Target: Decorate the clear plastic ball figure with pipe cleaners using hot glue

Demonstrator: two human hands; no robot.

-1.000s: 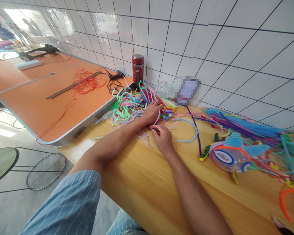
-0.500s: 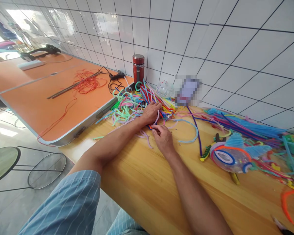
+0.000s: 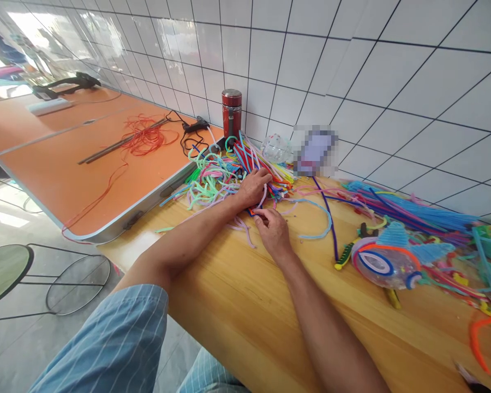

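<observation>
My left hand (image 3: 253, 185) rests at the front of a heap of multicoloured pipe cleaners (image 3: 213, 180), its fingers bent and pressed together; what lies under them is hidden. A lilac pipe cleaner (image 3: 263, 195) curves down beside its fingertips. Just below and to the right, my right hand (image 3: 275, 232) pinches a small orange and dark blue pipe-cleaner piece (image 3: 252, 212) between thumb and fingers, close above the wooden table (image 3: 229, 295). A loose light blue pipe cleaner (image 3: 317, 237) curls to the right of that hand.
On the right lies a clear plastic fish shape (image 3: 376, 267) with blue fuzzy fins, beside green-handled pliers (image 3: 344, 255). More pipe cleaners (image 3: 425, 210) spread along the wall. Behind the heap stand a red flask (image 3: 231, 117), a clear plastic piece (image 3: 276, 148) and a blurred phone (image 3: 316, 152). An orange table (image 3: 77, 191) adjoins left.
Both hands keep almost the same place and grip. The view has shifted very slightly; nothing else has visibly moved.
</observation>
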